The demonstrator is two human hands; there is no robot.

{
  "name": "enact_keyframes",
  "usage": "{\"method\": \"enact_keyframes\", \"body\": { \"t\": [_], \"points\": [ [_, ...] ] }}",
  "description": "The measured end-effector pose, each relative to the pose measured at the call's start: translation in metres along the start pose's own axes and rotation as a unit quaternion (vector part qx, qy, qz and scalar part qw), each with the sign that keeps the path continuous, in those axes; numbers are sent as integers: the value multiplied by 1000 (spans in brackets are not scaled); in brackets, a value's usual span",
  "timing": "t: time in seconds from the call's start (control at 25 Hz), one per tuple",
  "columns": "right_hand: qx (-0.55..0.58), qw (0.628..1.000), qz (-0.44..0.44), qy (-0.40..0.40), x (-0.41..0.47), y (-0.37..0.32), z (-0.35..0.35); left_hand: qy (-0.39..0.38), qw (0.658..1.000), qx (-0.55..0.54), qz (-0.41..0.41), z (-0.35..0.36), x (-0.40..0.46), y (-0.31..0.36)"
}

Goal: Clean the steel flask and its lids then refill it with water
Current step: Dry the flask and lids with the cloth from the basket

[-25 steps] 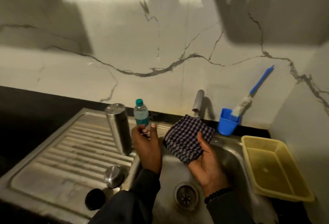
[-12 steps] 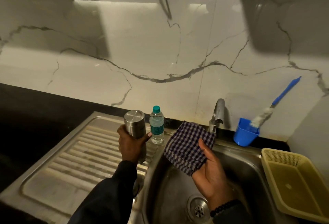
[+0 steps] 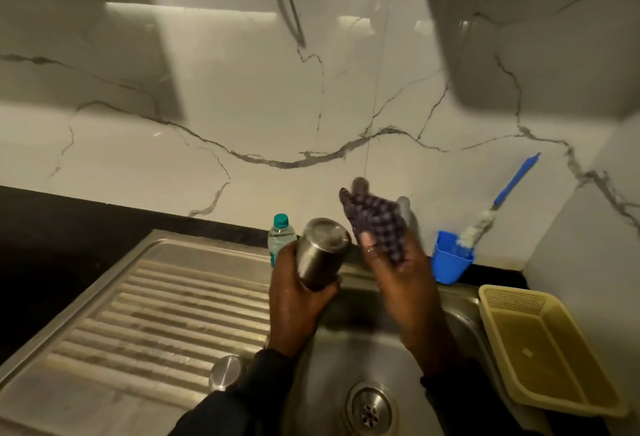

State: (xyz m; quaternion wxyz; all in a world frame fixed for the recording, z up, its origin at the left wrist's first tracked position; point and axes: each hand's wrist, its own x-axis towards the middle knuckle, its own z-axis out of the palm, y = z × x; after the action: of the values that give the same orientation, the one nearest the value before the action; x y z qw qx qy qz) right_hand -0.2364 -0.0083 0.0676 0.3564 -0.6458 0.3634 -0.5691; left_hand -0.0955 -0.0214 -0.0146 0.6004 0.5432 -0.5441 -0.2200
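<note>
The left hand (image 3: 298, 293) grips the flask (image 3: 322, 253) round its lower body and holds it tilted over the left edge of the sink (image 3: 349, 342), its flat closed end up and toward the camera. The right hand (image 3: 398, 273) holds a checked cloth (image 3: 377, 224) bunched in its curled fingers, just beside the flask and blurred with motion. The step in hand looks like wiping the flask's outside. To do it well, I would keep the left grip low and firm, since wet steel slips, lay the cloth against the wall near the top, and turn the flask in the palm so the cloth covers it all round, working over the sink so drips fall there. One steel lid (image 3: 225, 371) lies on the drainer; the other is hidden by the sleeve, if there. Half a second ago the flask stood upright on the drainer with the left hand just closing on it and the cloth hung flat; now it is lifted, tipped and brought to the cloth.
</note>
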Motion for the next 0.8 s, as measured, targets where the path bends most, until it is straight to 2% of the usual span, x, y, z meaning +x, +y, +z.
{"method": "enact_keyframes", "body": {
  "t": [0.04,0.08,0.12,0.16,0.24,0.32,0.36,0.44,0.52,0.6,0.68,0.72,0.8],
  "points": [
    [-156,983,-84,-51,1,0,2,-24,999,9,24,7,-4,7],
    [-291,939,-156,-92,1,9,1,-39,998,26,43,12,-8,12],
    [-354,904,-211,-114,1,21,-2,-42,997,43,52,16,-10,17],
    [-359,900,-219,-114,3,25,-5,-44,997,42,54,18,-12,19],
    [-208,971,-86,-81,12,23,-14,-44,996,35,67,20,-14,22],
    [-84,993,39,-69,18,20,-23,-43,994,63,73,26,-13,24],
    [-113,991,19,-73,15,18,-26,-43,995,61,65,29,-13,26],
    [-209,970,-98,-71,2,23,-29,-36,997,29,56,32,-11,29],
    [-227,957,-155,-92,-1,25,-38,-36,997,30,59,34,-11,28],
    [-133,985,-80,-72,4,22,-43,-50,994,69,70,37,-12,28],
    [36,995,64,-62,10,13,-49,-58,994,67,69,42,-14,32],
    [134,982,115,-63,14,10,-53,-61,996,41,57,45,-13,36],
    [294,943,153,-36,20,5,-58,-76,997,-19,26,48,-10,44]
  ]
}}
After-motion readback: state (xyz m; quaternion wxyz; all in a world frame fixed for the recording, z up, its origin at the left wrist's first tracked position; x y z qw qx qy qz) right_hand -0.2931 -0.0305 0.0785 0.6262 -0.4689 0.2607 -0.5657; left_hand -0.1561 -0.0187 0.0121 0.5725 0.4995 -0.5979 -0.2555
